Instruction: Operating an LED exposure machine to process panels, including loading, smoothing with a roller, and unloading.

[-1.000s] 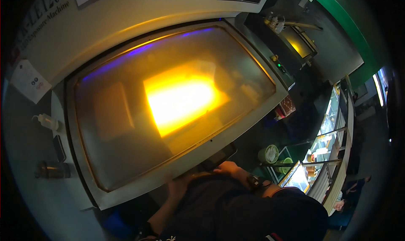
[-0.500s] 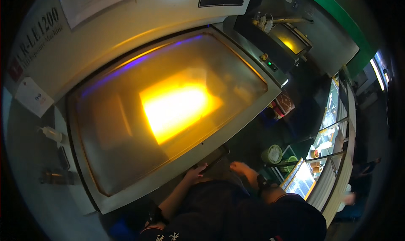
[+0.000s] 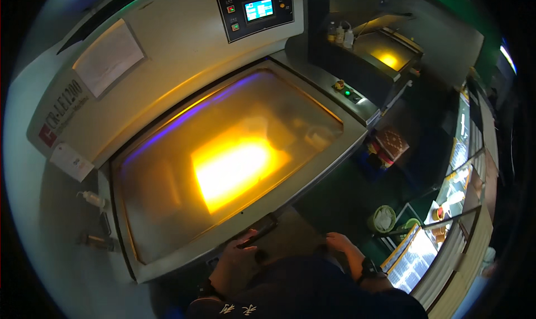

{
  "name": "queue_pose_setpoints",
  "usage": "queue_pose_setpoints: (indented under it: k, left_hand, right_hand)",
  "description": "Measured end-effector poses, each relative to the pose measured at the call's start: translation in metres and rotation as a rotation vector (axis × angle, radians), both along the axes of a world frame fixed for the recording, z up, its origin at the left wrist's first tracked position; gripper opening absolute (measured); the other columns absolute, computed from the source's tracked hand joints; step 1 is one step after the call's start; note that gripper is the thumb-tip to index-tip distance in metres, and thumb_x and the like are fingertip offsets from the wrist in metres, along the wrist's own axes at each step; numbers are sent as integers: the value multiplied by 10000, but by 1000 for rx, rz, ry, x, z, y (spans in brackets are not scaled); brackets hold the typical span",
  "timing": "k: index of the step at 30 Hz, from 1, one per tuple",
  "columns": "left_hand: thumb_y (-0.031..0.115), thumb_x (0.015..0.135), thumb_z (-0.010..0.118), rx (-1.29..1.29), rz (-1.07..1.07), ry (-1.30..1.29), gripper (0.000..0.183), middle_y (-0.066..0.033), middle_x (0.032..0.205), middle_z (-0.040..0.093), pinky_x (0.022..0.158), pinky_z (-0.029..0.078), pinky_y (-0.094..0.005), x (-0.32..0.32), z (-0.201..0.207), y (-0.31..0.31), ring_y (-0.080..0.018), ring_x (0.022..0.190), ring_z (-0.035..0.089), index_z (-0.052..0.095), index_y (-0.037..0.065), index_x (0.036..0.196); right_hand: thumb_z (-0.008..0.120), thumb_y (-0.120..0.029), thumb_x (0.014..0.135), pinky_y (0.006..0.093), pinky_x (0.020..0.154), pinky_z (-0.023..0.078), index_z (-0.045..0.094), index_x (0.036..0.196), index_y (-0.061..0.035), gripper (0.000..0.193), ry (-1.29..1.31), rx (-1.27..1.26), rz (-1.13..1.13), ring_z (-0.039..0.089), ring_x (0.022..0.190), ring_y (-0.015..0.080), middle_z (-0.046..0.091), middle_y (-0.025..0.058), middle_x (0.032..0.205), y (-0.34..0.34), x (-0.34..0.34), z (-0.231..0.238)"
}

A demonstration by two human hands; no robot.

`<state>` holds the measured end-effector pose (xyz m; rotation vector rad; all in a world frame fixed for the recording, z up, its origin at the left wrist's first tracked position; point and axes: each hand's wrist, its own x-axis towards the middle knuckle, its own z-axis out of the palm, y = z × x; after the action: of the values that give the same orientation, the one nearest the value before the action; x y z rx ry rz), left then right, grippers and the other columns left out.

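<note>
My left hand (image 3: 234, 255) is at the front edge of a large exposure machine (image 3: 329, 168). Its thumb and fingers lie on either side of a dark, bar-shaped object (image 3: 268, 225), whose kind is too dim to make out. To the right, my right hand (image 3: 339, 243) is held in front of my body, its fingers curled in; whatever they might hold is hidden. Beyond both hands, the machine's wide framed bed glows bright yellow in the middle (image 3: 234, 168), with a violet strip of light along its far side.
A control panel with a lit screen (image 3: 259, 10) is on the upright housing. Small bottles (image 3: 340, 35) stand by a second, smaller glowing machine at the far right. At right are a bin (image 3: 383, 218), a patterned box (image 3: 391, 143) and a lit worktable (image 3: 413, 257).
The view has tilted up and shifted, showing more of the control panel. My left hand appears lower and farther left; my right hand appears lower and slightly to the right.
</note>
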<state>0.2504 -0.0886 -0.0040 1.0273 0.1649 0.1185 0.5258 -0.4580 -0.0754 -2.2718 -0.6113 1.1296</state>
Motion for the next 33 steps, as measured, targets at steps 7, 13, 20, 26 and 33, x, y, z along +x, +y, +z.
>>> queue_pose_setpoints:
  k: [7, 13, 20, 26, 33]
  left_hand:
    - [317, 891, 569, -582, 916, 162, 221, -73, 848, 670, 935, 462, -502, 38, 4, -45, -267, 943, 633, 628, 108, 846]
    - [381, 881, 586, -703, 1096, 48, 323, 11, 628, 547, 787, 476, -400, 27, -12, -35, -180, 653, 566, 543, 154, 655]
    - [371, 851, 654, -571, 794, -8, 269, 12, 648, 584, 762, 484, -383, 33, -26, -13, -192, 699, 603, 633, 123, 750]
    - [466, 908, 588, -827, 1121, 195, 426, -1, 629, 578, 735, 490, -410, 25, -12, -19, -212, 684, 613, 565, 108, 678]
    - [390, 945, 586, -938, 897, 253, 390, -4, 620, 578, 773, 498, -442, 33, -15, -13, -204, 696, 618, 563, 113, 672]
  right_hand:
    - [547, -80, 818, 419, 910, 511, 667, 1012, -64, 230, -607, -110, 303, 635, 1049, 308, 667, 119, 1124, -182, 25, -128]
    - [507, -192, 898, 437, 668, 549, 672, 923, -114, 184, -620, -119, 694, 690, 831, 295, 708, 97, 925, -237, 37, -203]
    - [510, -143, 906, 447, 808, 548, 680, 1002, -50, 216, -603, -60, 338, 643, 1005, 353, 670, 178, 1036, -123, 61, -134]
    - [470, -314, 947, 440, 909, 501, 665, 1140, -71, 366, -130, -8, 135, 615, 1087, 332, 671, 116, 1155, -67, 10, -50]
    - [491, -362, 932, 446, 928, 489, 677, 1126, -72, 395, -26, -132, -114, 623, 1080, 345, 669, 161, 1137, -91, -89, -103]
